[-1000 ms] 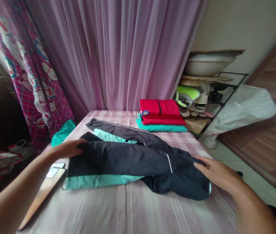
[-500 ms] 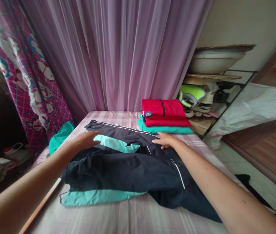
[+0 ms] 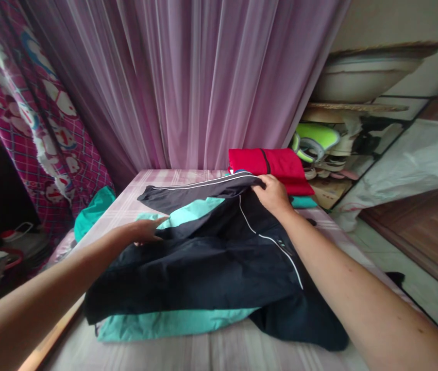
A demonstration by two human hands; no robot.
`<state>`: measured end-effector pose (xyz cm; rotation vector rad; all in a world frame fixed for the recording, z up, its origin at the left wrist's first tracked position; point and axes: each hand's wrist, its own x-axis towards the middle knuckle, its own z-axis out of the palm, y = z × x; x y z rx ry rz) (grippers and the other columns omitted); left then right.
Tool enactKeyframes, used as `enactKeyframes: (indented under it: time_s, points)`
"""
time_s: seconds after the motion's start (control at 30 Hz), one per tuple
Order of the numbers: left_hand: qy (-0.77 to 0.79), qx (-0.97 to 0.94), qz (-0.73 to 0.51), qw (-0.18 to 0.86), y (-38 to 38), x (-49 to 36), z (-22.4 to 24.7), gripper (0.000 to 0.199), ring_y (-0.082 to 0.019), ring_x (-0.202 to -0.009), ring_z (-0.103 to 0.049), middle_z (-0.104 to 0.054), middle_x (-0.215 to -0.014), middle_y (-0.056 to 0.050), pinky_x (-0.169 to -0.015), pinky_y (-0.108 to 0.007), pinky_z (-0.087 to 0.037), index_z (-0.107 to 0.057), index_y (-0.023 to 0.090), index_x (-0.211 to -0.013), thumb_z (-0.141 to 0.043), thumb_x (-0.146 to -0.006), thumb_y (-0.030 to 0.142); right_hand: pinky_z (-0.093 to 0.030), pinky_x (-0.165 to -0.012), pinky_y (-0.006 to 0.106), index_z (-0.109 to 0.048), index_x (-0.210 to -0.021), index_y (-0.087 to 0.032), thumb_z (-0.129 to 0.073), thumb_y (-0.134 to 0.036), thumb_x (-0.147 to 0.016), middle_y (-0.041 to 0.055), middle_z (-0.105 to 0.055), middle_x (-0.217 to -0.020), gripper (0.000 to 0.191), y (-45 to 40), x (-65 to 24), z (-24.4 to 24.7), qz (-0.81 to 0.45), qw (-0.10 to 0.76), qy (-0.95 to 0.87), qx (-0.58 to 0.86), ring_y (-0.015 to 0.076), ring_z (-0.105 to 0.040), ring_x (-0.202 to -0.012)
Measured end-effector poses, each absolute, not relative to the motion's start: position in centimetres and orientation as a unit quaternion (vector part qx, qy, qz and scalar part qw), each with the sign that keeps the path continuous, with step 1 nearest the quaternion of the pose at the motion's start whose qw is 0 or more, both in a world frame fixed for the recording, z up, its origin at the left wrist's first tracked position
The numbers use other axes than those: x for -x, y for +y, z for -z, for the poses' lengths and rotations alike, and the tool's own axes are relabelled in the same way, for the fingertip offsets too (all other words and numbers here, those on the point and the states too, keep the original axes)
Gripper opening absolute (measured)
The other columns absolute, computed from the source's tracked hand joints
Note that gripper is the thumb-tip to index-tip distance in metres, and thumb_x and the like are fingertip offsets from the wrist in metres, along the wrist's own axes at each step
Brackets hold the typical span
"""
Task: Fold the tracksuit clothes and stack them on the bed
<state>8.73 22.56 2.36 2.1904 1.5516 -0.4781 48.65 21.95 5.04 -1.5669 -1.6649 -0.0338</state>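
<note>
A black garment (image 3: 188, 273) with white piping lies spread on the checked cloth, and teal fabric (image 3: 172, 324) shows beneath its near edge and between its parts. My right hand (image 3: 273, 193) is closed on the garment's far right part and holds it raised off the surface. Over the left part of the garment, my left hand (image 3: 151, 229) has its fingers stretched out beside a strip of teal fabric. A dark sleeve-like strip with white piping runs left from my right hand.
Folded red clothing (image 3: 281, 167) lies on a teal piece (image 3: 304, 202) at the back right. Teal cloth (image 3: 93, 211) hangs at the left edge. Purple curtains (image 3: 188, 82) stand behind; a shelf with shoes and a basin (image 3: 366, 77) is at the right.
My right hand has closed on the garment and lifted its far right part. My left hand has moved right and nearer. The view has shifted slightly.
</note>
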Motion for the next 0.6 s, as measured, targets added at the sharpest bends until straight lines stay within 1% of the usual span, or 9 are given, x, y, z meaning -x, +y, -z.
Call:
enactKeyframes:
  time_s: [0.07,0.17,0.23,0.27,0.3,0.37,0.47,0.53,0.6]
  points:
    - [0.573,-0.765,0.187,0.227,22.2,-8.8,-2.0,0.073,-0.023,-0.06,-0.068,-0.071,-0.076,-0.004,-0.051,-0.027,-0.05,-0.035,0.021,-0.147,-0.052,-0.079,0.039,-0.051,-0.086,0.035,-0.07,-0.093,-0.019,-0.055,-0.029,-0.082,0.0092,-0.07,-0.097,0.021,22.2,-48.7,-4.9,0.057,0.438,-0.648,0.62,0.024,-0.065,-0.092]
    - [0.57,-0.783,0.182,0.167,22.0,-9.1,-2.5,0.044,-0.021,-0.067,-0.07,-0.073,-0.082,-0.004,-0.06,-0.028,-0.052,-0.059,0.023,-0.121,-0.051,-0.08,0.036,-0.052,-0.087,0.036,-0.069,-0.093,-0.021,-0.052,-0.028,-0.083,0.0087,-0.069,-0.096,0.021,22.5,-48.9,-4.6,0.079,0.437,-0.644,0.623,0.024,-0.064,-0.092]
    - [0.593,-0.781,0.16,0.111,22.4,-9.2,-3.8,0.031,-0.021,-0.071,-0.07,-0.073,-0.082,-0.004,-0.066,-0.028,-0.052,-0.064,0.023,-0.107,-0.052,-0.082,0.036,-0.051,-0.092,0.037,-0.068,-0.096,-0.021,-0.05,-0.028,-0.085,0.0099,-0.069,-0.099,0.023,23.0,-49.1,-4.3,0.087,0.44,-0.643,0.621,0.0247,-0.064,-0.096]
    - [0.62,-0.768,0.138,0.082,22.8,-9.1,-4.8,0.03,-0.023,-0.074,-0.071,-0.074,-0.083,-0.005,-0.068,-0.029,-0.052,-0.065,0.022,-0.106,-0.051,-0.084,0.038,-0.05,-0.095,0.038,-0.068,-0.1,-0.02,-0.049,-0.028,-0.086,0.0114,-0.068,-0.104,0.025,23.3,-49.2,-4.2,0.088,0.443,-0.645,0.617,0.0255,-0.063,-0.102]
    - [0.657,-0.745,0.104,0.046,23.3,-9.0,-5.9,0.032,-0.025,-0.08,-0.071,-0.074,-0.087,-0.007,-0.07,-0.031,-0.052,-0.064,0.021,-0.108,-0.051,-0.085,0.039,-0.049,-0.099,0.04,-0.066,-0.107,-0.018,-0.049,-0.029,-0.086,0.0135,-0.067,-0.112,0.03,23.8,-49.3,-4.1,0.083,0.444,-0.65,0.611,0.0265,-0.061,-0.109]
    - [0.71,-0.703,0.021,-0.026,24.5,-8.7,-8.0,0.042,-0.03,-0.098,-0.069,-0.073,-0.106,-0.014,-0.078,-0.037,-0.052,-0.058,0.017,-0.12,-0.042,-0.092,0.043,-0.045,-0.105,0.043,-0.059,-0.126,-0.014,-0.054,-0.032,-0.084,0.0172,-0.059,-0.131,0.046,24.5,-49.4,-4.0,0.05,0.428,-0.68,0.593,0.0285,-0.054,-0.124]
    - [0.73,-0.681,-0.027,-0.052,25.5,-8.7,-9.2,0.055,-0.034,-0.111,-0.064,-0.066,-0.126,-0.02,-0.087,-0.044,-0.051,-0.039,0.013,-0.142,-0.035,-0.096,0.044,-0.048,-0.102,0.046,-0.038,-0.149,-0.016,-0.063,-0.032,-0.078,0.0179,-0.039,-0.153,0.077,24.4,-50.1,-3.9,-0.032,0.388,-0.725,0.568,0.0294,-0.055,-0.126]
    - [0.712,-0.7,-0.035,-0.04,24.8,-9.1,-8.1,0.065,-0.033,-0.115,-0.063,-0.066,-0.127,-0.019,-0.093,-0.044,-0.05,-0.027,0.013,-0.15,-0.041,-0.095,0.044,-0.052,-0.095,0.046,-0.034,-0.152,-0.021,-0.062,-0.033,-0.078,0.0166,-0.036,-0.155,0.079,22.9,-51.3,-3.8,-0.054,0.389,-0.721,0.571,0.0279,-0.061,-0.116]
    - [0.669,-0.742,-0.042,-0.02,22.4,-9.9,-5.9,0.067,-0.031,-0.119,-0.062,-0.066,-0.129,-0.017,-0.099,-0.043,-0.048,-0.026,0.013,-0.152,-0.044,-0.094,0.042,-0.054,-0.093,0.045,-0.044,-0.146,-0.022,-0.059,-0.035,-0.08,0.0162,-0.046,-0.148,0.068,20.1,-53.0,-3.4,-0.032,0.392,-0.692,0.606,0.0277,-0.064,-0.111]
